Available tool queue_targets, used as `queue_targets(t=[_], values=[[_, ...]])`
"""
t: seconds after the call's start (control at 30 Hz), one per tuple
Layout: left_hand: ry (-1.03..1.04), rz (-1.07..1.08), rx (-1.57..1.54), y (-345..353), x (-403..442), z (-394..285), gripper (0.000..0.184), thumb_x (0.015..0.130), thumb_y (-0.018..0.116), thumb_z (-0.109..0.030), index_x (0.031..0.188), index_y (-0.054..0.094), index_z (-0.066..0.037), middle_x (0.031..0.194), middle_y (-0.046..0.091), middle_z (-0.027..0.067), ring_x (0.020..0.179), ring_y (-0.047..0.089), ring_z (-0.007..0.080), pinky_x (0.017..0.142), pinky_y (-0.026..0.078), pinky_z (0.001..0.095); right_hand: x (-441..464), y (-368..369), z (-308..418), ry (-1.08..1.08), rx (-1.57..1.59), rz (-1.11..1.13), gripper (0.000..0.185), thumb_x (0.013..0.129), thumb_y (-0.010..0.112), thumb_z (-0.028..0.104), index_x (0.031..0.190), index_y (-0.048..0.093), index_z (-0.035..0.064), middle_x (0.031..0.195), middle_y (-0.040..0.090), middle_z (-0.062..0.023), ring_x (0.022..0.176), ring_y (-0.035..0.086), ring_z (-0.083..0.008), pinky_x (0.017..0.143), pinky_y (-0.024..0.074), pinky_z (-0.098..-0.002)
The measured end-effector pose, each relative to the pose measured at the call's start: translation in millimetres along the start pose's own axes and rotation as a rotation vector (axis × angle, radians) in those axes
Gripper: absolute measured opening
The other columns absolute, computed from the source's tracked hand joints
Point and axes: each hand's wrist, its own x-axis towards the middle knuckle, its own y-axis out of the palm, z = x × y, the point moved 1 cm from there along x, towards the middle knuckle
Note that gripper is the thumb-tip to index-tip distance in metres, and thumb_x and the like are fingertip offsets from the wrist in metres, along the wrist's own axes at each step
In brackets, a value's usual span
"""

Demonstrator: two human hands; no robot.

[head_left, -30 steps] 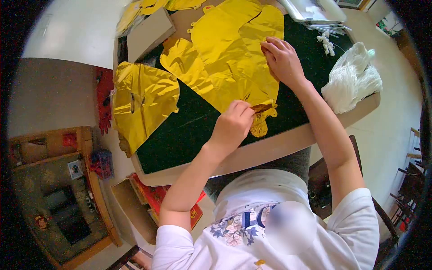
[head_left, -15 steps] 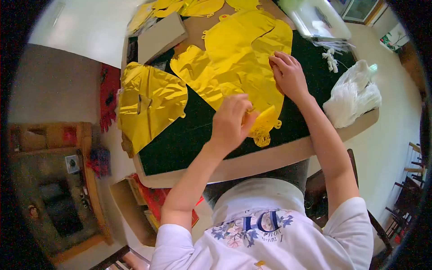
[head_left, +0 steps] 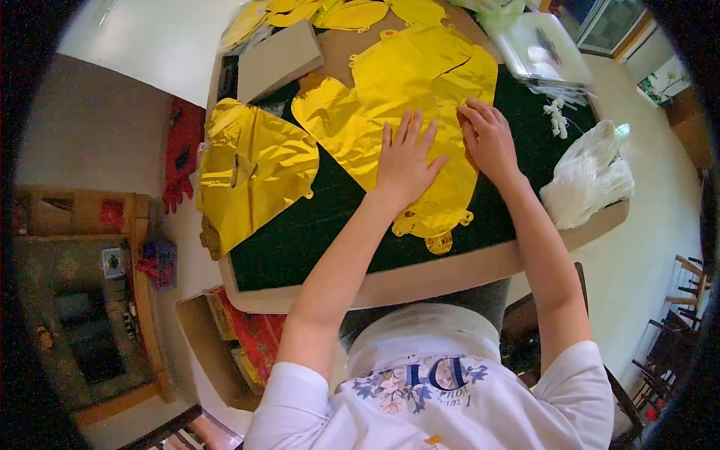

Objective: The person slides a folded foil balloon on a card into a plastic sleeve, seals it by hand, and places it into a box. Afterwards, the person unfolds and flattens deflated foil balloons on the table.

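A large yellow foil sheet with small tabs along its edge lies mostly flat on the dark green table top. My left hand rests on its lower middle, palm down, with fingers spread. At its right edge is my right hand, fingers curled together at the foil; whether they pinch it is hard to make out. Below my left hand, the foil's near end shows several small rounded tabs. To the left lies another crumpled yellow foil piece.
A grey-brown box and more yellow foil lie at the far left. On the right are a clear plastic container, white sticks, a small white corded item and a white plastic bag. An open carton stands below the table.
My left hand has moved from the foil's near end onto its middle and spread its fingers. The folded near end now lies flatter. My right hand stays at the right edge.
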Motion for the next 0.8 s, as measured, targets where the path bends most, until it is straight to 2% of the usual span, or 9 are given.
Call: queue_targets(t=[0.2,0.3,0.4,0.5,0.6,0.73,0.8], values=[[0.007,-0.007,-0.035,0.7,1.1,-0.2,0.064,0.091,0.053,-0.046,0.142,0.039,-0.010,0.149,0.033,0.0185,0.141,0.028,0.0342,0.112,0.021,0.0566,0.6,1.6,0.1,0.011,0.009,-0.014,0.023,0.088,0.058,0.013,0.108,0.064,0.0053,0.118,0.061,-0.0124,0.111,0.056,-0.0323,0.098,0.0431,-0.0429],[-0.043,-0.047,-0.066,-9.8,-0.5,-4.2,0.058,0.092,0.054,-0.039,0.140,0.041,-0.010,0.146,0.036,0.0219,0.138,0.030,0.0364,0.113,0.021,0.0543,1.7,1.0,0.0,0.009,0.003,-0.014,0.023,0.088,0.058,0.013,0.108,0.064,0.0050,0.118,0.062,-0.0128,0.110,0.057,-0.0327,0.097,0.0437,-0.0430],[-0.229,-0.351,-0.241,-12.6,-9.1,17.5,0.048,0.095,0.053,-0.027,0.137,0.042,-0.006,0.138,0.044,0.0216,0.129,0.043,0.0351,0.107,0.034,0.0488,2.3,1.2,-0.9,-0.001,0.009,-0.012,0.023,0.088,0.058,0.013,0.109,0.064,0.0050,0.117,0.062,-0.0136,0.109,0.057,-0.0333,0.096,0.0446,-0.0428],[-0.567,-0.458,-0.714,-26.2,-25.1,37.6,0.041,0.095,0.051,-0.015,0.133,0.043,-0.002,0.127,0.053,0.0182,0.113,0.055,0.0285,0.097,0.046,0.0394,1.4,0.9,-1.6,-0.020,0.011,-0.018,0.023,0.088,0.058,0.012,0.108,0.064,0.0048,0.117,0.062,-0.0144,0.108,0.057,-0.0341,0.095,0.0452,-0.0426],[-0.861,-0.468,-1.419,-57.1,-28.6,36.9,0.040,0.094,0.053,-0.009,0.131,0.043,-0.001,0.118,0.056,0.0156,0.102,0.058,0.0222,0.087,0.051,0.0343,1.0,3.6,-3.9,-0.025,0.017,-0.013,0.022,0.088,0.058,0.012,0.108,0.064,0.0046,0.116,0.062,-0.0151,0.107,0.058,-0.0349,0.095,0.0455,-0.0425],[-0.880,-0.359,-1.587,-56.5,-34.1,45.3,0.043,0.091,0.055,-0.005,0.132,0.042,-0.003,0.114,0.058,0.0182,0.100,0.059,0.0238,0.085,0.053,0.0368,2.1,1.0,-1.3,-0.031,0.012,-0.015,0.022,0.088,0.058,0.012,0.107,0.064,0.0043,0.116,0.062,-0.0160,0.108,0.058,-0.0358,0.095,0.0460,-0.0431],[-0.895,-0.326,-1.574,-53.1,-33.4,46.0,0.043,0.091,0.057,-0.005,0.131,0.043,-0.004,0.113,0.059,0.0173,0.098,0.060,0.0240,0.083,0.053,0.0356,2.2,1.1,-1.2,-0.021,0.005,-0.004,0.021,0.088,0.058,0.012,0.107,0.064,0.0041,0.117,0.062,-0.0162,0.109,0.057,-0.0359,0.095,0.0459,-0.0432]])
